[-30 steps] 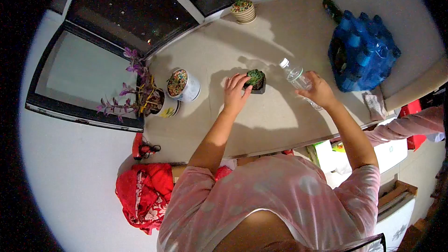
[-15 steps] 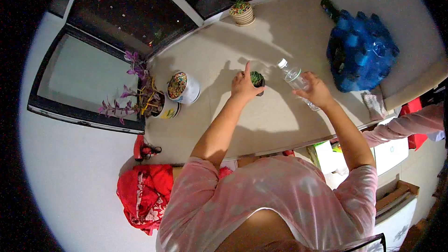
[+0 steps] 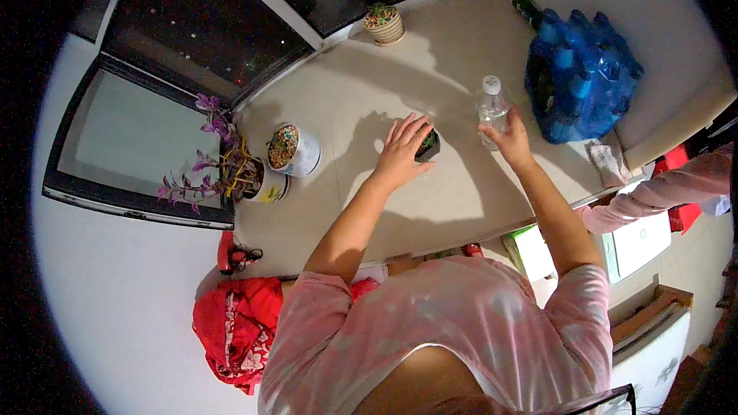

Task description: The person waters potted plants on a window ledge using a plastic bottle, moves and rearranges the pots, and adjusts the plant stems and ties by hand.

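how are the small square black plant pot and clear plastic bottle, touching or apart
Apart: in the head view, bare pale counter shows between the black pot and the clear bottle.

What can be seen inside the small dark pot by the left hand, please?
A little green plant shows in the small dark pot. The left hand covers the pot's near-left part from this view, so whatever else is inside there cannot be seen.

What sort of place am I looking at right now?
Probably a home, at a deep window ledge: dark windows border it, and a striped plant pot and a purple-leaved potted plant stand on it.
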